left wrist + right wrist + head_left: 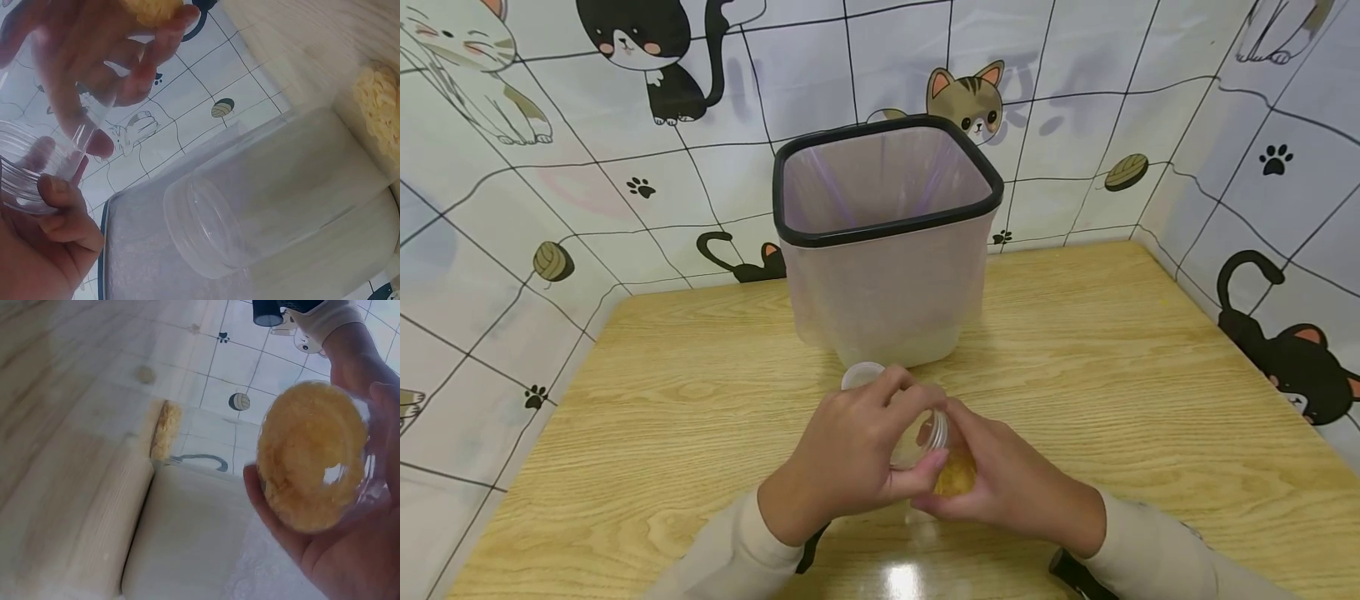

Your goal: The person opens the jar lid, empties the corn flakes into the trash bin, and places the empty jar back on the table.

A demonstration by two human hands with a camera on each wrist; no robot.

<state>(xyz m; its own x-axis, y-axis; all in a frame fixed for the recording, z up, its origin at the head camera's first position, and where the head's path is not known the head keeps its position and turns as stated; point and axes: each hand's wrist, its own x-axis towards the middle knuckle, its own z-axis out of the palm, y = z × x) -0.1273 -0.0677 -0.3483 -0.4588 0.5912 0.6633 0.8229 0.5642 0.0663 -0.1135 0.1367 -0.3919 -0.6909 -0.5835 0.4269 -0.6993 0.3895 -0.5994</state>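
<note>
A small clear plastic jar (934, 454) with yellow crumbly stuff in its base is held low over the wooden table (700, 417), tipped on its side. My left hand (857, 454) grips its ribbed open mouth (22, 169) between thumb and fingers. My right hand (1011, 479) cups the base, and the yellow filling (312, 456) shows through the bottom against my palm (337, 556). A clear round lid (861, 375) lies on the table just behind my left hand, large in the left wrist view (209, 228).
A translucent white bin (887, 250) with a black rim and a liner bag stands on the table behind the hands. A yellowish patch (165, 428) shows by its base. Cat-patterned walls (512, 208) close in the left, back and right sides.
</note>
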